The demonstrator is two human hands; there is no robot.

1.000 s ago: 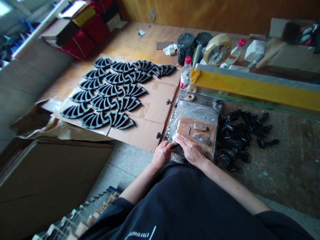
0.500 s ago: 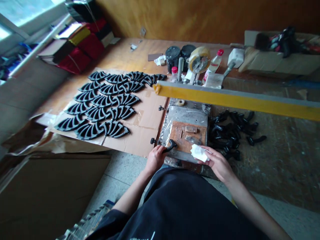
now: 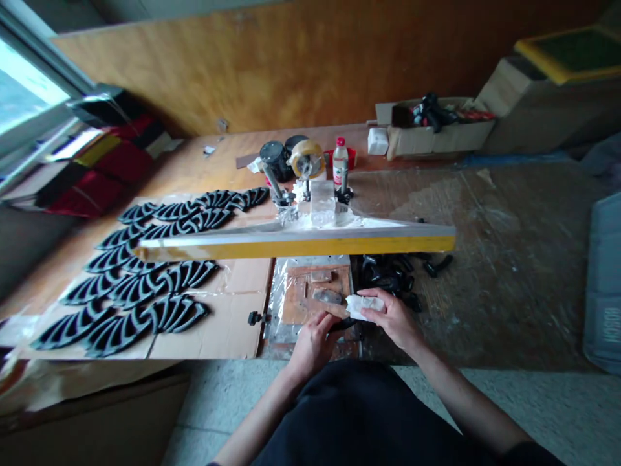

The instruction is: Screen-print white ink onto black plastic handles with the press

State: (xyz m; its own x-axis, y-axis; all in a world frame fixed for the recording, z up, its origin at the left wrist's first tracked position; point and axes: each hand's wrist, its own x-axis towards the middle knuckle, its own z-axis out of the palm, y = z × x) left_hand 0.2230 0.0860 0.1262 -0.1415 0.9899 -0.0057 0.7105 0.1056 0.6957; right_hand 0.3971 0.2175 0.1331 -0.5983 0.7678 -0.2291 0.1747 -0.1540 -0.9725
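My left hand [image 3: 314,343] is closed around a black curved plastic part [image 3: 343,325], whose far end points right. Pinched in my right hand [image 3: 395,321] is a crumpled white cloth [image 3: 359,307], close to that part's end and seemingly against it. Both hands are over the near edge of a metal plate [image 3: 279,327] bearing a wooden board [image 3: 294,307] with small blocks. Right of the plate lies a pile of similar black parts [image 3: 383,275]. At the left, several black parts [image 3: 123,330] lie in overlapping fan-shaped rows on a cardboard sheet [image 3: 233,340].
A long yellow-edged frame [image 3: 301,246] spans above the plate, in front of my hands. Behind it stand a tape roll [image 3: 308,160], dark tubs [image 3: 275,162] and a red-capped bottle [image 3: 340,162]. A cardboard box [image 3: 441,141] sits at the back right, a grey case [image 3: 604,285] at the far right.
The view has swung right. My hands have come together, bringing the cloth to the black part, which was held apart from it before.
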